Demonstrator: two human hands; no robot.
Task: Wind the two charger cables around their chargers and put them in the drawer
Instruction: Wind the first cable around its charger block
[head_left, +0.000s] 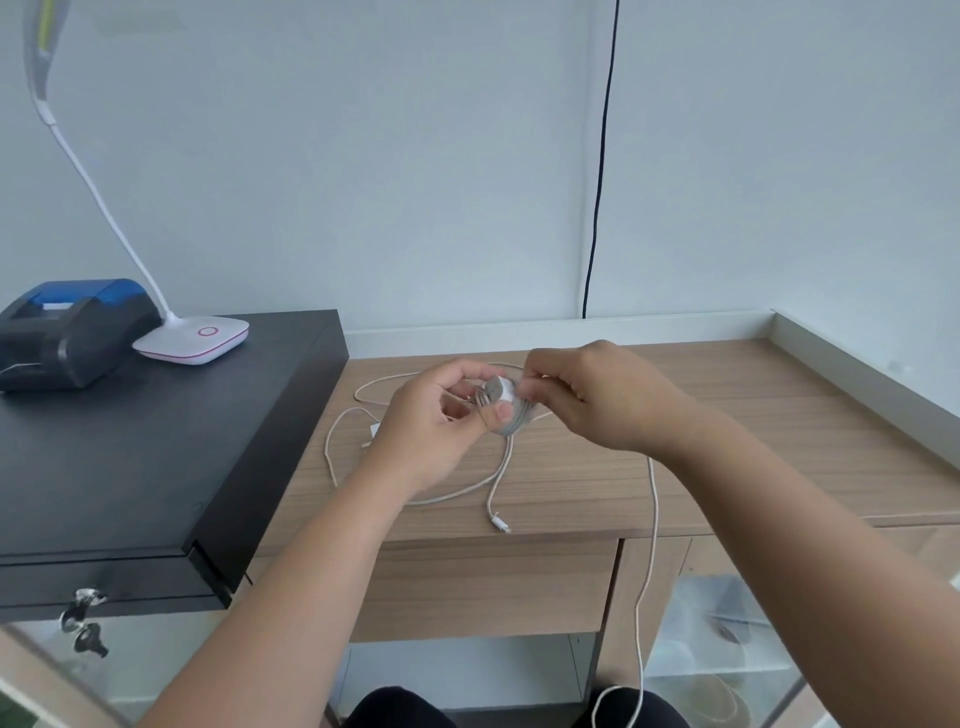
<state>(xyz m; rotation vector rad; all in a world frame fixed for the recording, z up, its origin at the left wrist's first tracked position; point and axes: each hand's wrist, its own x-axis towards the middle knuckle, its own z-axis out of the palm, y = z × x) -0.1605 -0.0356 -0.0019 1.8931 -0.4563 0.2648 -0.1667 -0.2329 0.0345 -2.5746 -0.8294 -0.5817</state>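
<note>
At frame centre, above the wooden desk (727, 415), a small white charger (500, 391) is pinched by the left hand (441, 421); its cable (652, 519) — light, limp, probably springy — is pinched by the right hand (597, 395). The rigid block is best gripped.

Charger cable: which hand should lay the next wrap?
Right. The right hand already pinches the cable at the charger, with the loose length trailing beneath it off the desk edge. The left hand has its grip on the charger, so it likely steadies.
</note>
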